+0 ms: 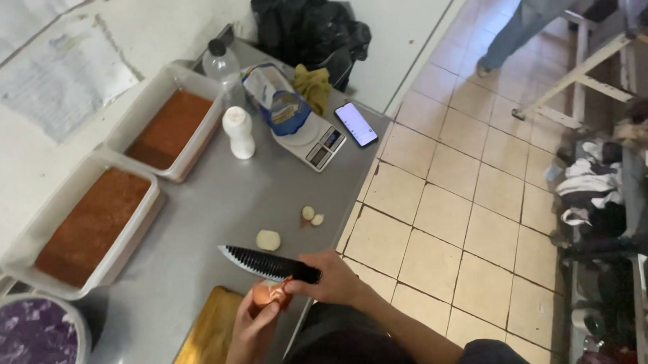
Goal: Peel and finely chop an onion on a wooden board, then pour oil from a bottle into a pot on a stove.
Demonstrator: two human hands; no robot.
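While the left hand [251, 326] grips an orange-skinned onion [270, 294], the right hand [332, 277] clasps a black knife [269, 263] against it.

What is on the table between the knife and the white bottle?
In the head view, a peeled onion piece lies on the bare metal table between the knife and the white bottle. Nothing else sits there.
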